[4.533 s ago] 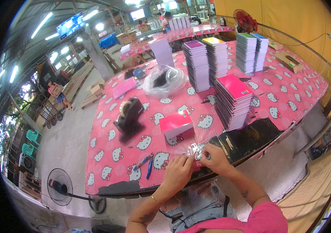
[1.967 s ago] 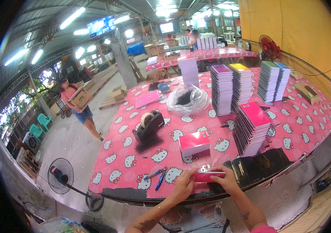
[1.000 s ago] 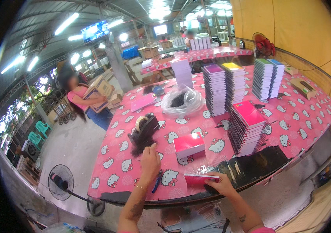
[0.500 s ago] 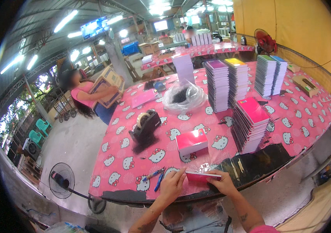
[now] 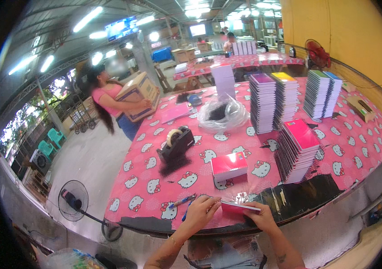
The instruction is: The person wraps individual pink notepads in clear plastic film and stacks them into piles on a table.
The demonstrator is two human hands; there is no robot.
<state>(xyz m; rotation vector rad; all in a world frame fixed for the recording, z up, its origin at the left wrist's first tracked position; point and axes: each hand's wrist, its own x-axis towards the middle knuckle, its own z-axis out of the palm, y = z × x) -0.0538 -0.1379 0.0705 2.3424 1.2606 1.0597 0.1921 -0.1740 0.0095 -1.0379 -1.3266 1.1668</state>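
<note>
Close to the table's front edge, a small pink-red notebook is held tilted, its pale page edges showing on one side. My right hand grips its right end, thumb on top. My left hand is closed at its left end, fingers together on the corner; exactly what the fingertips pinch is hard to see. Just beyond lies a short stack of red-covered notebooks. Beside my left hand are pens, one partly hidden by that hand. To the right stands a leaning stack of pink spiral notebooks.
A black tape dispenser and an open clear plastic bag sit farther back. Tall spiral-notebook stacks stand at back right. On the left, a person carries a cardboard box. A floor fan stands near the table's left corner.
The view has shifted slightly, so the table appears farther right. The person with the box appears more upright. Both my hands stay at the notebook, with little change in their hold.
</note>
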